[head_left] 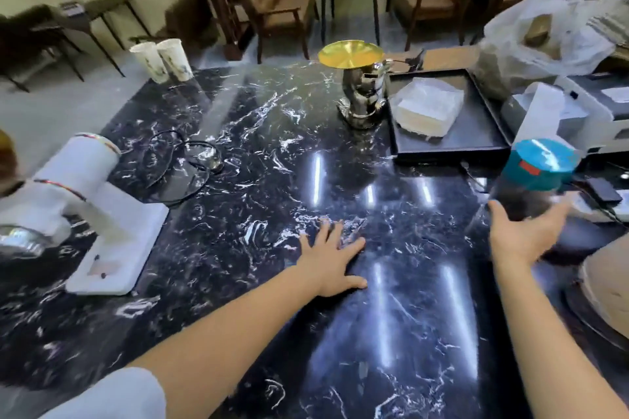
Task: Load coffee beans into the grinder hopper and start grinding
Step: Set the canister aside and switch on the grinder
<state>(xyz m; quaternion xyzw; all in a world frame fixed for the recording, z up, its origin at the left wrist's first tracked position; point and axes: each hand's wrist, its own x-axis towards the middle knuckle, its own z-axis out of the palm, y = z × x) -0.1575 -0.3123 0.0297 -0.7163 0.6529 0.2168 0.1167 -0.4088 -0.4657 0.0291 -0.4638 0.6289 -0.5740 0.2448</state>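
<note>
A white coffee grinder [78, 190] stands at the left of the black marble counter [258, 180], its metal cup [20, 241] under the spout. A clear jar with a teal lid [537, 170], dark beans showing inside, stands at the right. My right hand [520, 235] is spread open just in front of the jar, fingers apart, blurred, not closed on it. My left hand [332, 257] lies flat on the counter in the middle, palm down and holding nothing.
A black tray [476, 143] with stacked white paper sits at the back right beside a chrome stand with a gold dish [350, 54]. Two paper cups [163, 59] stand at the far edge. A cable [183, 160] coils near the grinder. A white plastic bag [551, 31] and boxes crowd the right.
</note>
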